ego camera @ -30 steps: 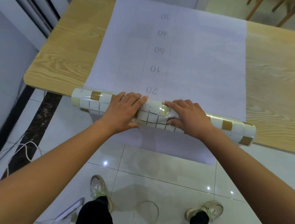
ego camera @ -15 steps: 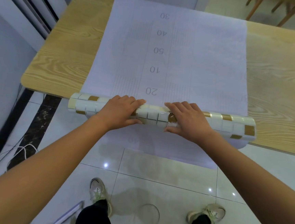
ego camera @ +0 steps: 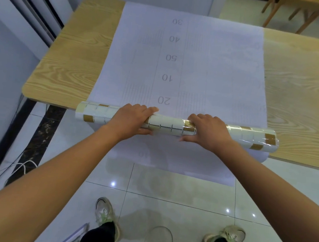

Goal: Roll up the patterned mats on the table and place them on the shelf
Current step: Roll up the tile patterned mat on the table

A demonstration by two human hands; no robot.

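Rolling mat smoother than before, left hand and right hand atop

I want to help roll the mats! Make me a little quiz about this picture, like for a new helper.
1. True or false: the left hand and the right hand both hold the rolled mat.
2. On the unrolled sheet beyond the roll, which printed number lies nearest the roll? A) 30 B) 20 C) 50
3. Fill in: the roll lies along the table's ____ edge, the one closest to the person's feet.

Key: 1 true; 2 B; 3 near.
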